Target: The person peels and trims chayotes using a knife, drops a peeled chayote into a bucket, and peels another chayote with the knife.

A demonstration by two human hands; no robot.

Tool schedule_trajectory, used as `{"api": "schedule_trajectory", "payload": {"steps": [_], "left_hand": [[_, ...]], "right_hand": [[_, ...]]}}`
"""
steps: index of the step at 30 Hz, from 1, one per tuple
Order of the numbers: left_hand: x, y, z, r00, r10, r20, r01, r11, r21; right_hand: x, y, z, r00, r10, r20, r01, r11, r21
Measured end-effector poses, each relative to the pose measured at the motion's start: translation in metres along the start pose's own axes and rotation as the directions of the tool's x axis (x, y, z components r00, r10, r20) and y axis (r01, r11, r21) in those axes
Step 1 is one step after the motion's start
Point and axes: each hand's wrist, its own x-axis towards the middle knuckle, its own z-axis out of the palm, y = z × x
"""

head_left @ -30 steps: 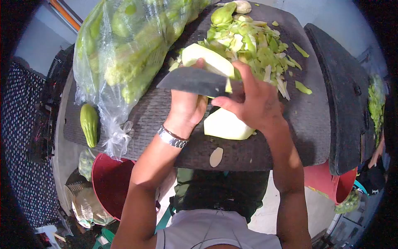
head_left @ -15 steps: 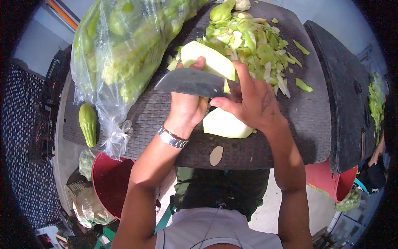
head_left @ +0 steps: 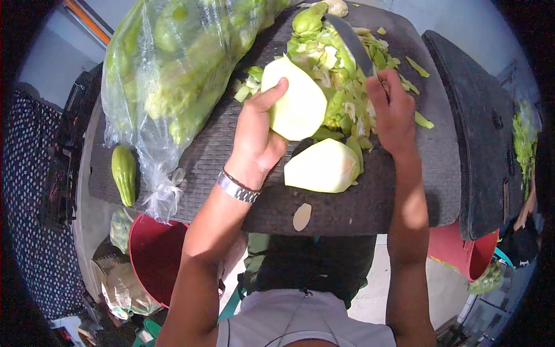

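Left hand (head_left: 254,130): reaching in from near left, palm turned up, clamped on peeled piece; thumb over its face, fingers mostly hidden beneath
Peeled piece (head_left: 298,103): in left hand, above table (head_left: 428,179), left of peelings (head_left: 334,58)
Right hand (head_left: 396,110): forearm running almost straight far, fist closed around knife handle, well apart from left hand
Knife (head_left: 356,47): blade angled far-left over peelings
Second peeled piece (head_left: 321,166): on table, nearer than left hand's piece, between forearms
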Motion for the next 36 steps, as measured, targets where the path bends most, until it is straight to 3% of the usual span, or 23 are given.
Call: {"api": "schedule_trajectory", "payload": {"steps": [3,7,9,13,16,19,22,25,26,27,29,33,36], "left_hand": [[0.004,0.000,-0.005,0.991,-0.074,0.107,0.085,0.991,-0.103],[0.007,-0.001,-0.014,0.886,-0.131,0.445,0.280,0.915,-0.290],[0.010,-0.001,-0.018,0.833,-0.146,0.534,0.373,0.860,-0.348],[0.008,-0.003,-0.019,0.848,-0.170,0.503,0.387,0.845,-0.368],[0.007,-0.003,-0.016,0.854,-0.179,0.488,0.390,0.842,-0.372],[0.009,-0.005,-0.018,0.850,-0.180,0.495,0.387,0.851,-0.355],[0.011,-0.003,-0.018,0.851,-0.141,0.506,0.327,0.896,-0.301],[-0.002,-0.007,-0.002,0.971,-0.020,0.237,0.033,0.998,-0.051],[-0.002,-0.008,0.001,0.971,0.074,0.227,-0.107,0.985,0.136],[-0.006,-0.008,0.004,0.943,0.220,0.250,-0.301,0.882,0.362],[-0.014,-0.008,0.013,0.809,0.442,0.388,-0.572,0.435,0.696],[-0.011,-0.013,0.010,0.786,0.497,0.368,-0.577,0.377,0.724],[-0.007,-0.014,0.005,0.750,0.521,0.407,-0.588,0.246,0.770]], "right_hand": [[0.003,0.004,-0.001,0.998,0.055,-0.018,-0.054,0.998,0.042],[0.002,0.005,0.004,0.999,0.043,-0.024,-0.038,0.987,0.158],[0.002,0.007,0.007,0.996,0.074,-0.043,-0.071,0.995,0.064],[0.002,0.020,0.016,0.991,0.078,-0.111,-0.076,0.997,0.017],[0.002,0.012,0.011,0.980,0.194,-0.054,-0.194,0.981,0.005],[0.002,0.016,0.014,0.982,0.189,-0.005,-0.187,0.977,0.098],[0.003,0.004,0.008,0.969,0.227,0.099,-0.233,0.971,0.053],[-0.002,-0.009,0.004,0.961,0.241,0.138,-0.258,0.958,0.123],[-0.002,-0.006,0.005,0.964,0.233,0.130,-0.252,0.955,0.159],[-0.001,-0.001,0.007,0.966,0.225,0.123,-0.246,0.950,0.194],[0.001,0.004,0.006,0.969,0.219,0.117,-0.242,0.938,0.249],[-0.004,-0.003,0.004,0.983,0.159,0.088,-0.179,0.937,0.302],[-0.010,-0.018,0.003,0.997,0.057,0.058,-0.072,0.953,0.294]]}}
